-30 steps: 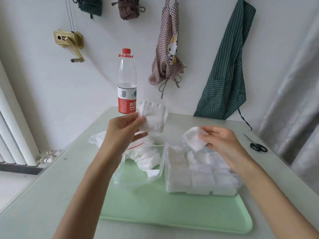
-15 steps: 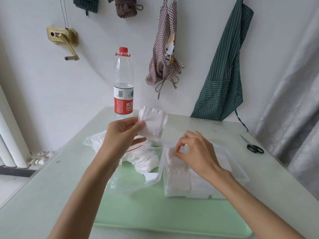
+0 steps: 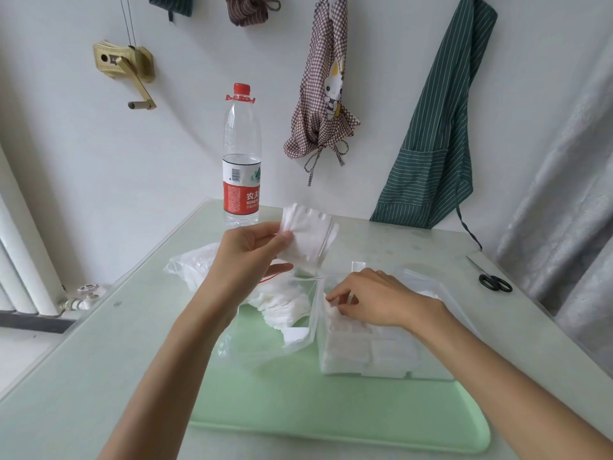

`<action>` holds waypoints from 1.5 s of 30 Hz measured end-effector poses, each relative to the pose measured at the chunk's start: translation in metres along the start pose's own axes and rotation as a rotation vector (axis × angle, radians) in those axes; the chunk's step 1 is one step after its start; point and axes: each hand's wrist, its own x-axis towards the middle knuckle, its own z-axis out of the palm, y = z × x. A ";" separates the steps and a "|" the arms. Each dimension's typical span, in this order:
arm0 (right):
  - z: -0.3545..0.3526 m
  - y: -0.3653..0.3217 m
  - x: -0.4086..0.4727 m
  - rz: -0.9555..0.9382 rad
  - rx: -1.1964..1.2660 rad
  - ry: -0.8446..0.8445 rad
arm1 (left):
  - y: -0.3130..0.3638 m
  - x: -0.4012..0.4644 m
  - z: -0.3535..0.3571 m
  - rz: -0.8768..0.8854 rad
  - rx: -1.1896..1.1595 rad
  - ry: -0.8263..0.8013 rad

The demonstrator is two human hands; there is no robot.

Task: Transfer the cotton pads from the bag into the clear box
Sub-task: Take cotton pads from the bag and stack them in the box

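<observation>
The left hand (image 3: 247, 257), just above the middle of the frame, still pinches a small stack of cotton pads (image 3: 306, 237) between thumb and fingers, held up above the open bag (image 3: 265, 303), much as it did 0.5 s ago. The right hand (image 3: 374, 298), right of center, has stayed down in the clear box (image 3: 381, 353); its curled fingertips (image 3: 335, 295) press on a pad at the box's upper-left corner, though whether they pinch it cannot be told. 1 s ago that hand was raised above the box holding a pad. More pads lie loose in the bag and others are packed flat in the box. Bag and box sit side by side on a green tray (image 3: 331, 413). A water bottle (image 3: 241, 154) stands at upper center, and scissors (image 3: 491, 277) lie at the right edge.
</observation>
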 end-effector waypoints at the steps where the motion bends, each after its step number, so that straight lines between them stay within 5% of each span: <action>1: -0.002 -0.001 0.001 -0.001 -0.008 -0.023 | 0.000 0.000 0.000 0.000 -0.002 -0.001; 8: -0.006 0.003 -0.001 0.028 0.135 0.152 | 0.001 0.000 -0.002 -0.026 -0.002 -0.006; 18: -0.001 0.005 0.003 -0.005 0.151 -0.010 | 0.002 -0.001 0.001 -0.049 -0.005 -0.036; 23: -0.021 0.025 -0.024 0.007 0.520 0.284 | -0.002 -0.002 0.001 -0.020 0.146 -0.059; 26: -0.031 0.024 -0.045 0.034 0.940 0.507 | 0.001 0.001 0.012 0.043 0.305 -0.088; 29: -0.035 0.015 -0.059 0.038 1.247 0.464 | 0.011 0.009 0.035 0.120 0.472 -0.184; 35: -0.024 0.020 -0.070 0.064 1.292 0.508 | 0.023 0.022 0.070 0.188 0.672 -0.296; 40: -0.021 0.032 -0.070 0.194 1.363 0.661 | 0.021 0.028 0.089 0.001 0.486 -0.341; 45: -0.020 0.044 -0.069 0.216 1.403 0.637 | 0.010 0.040 0.104 -0.135 0.391 -0.259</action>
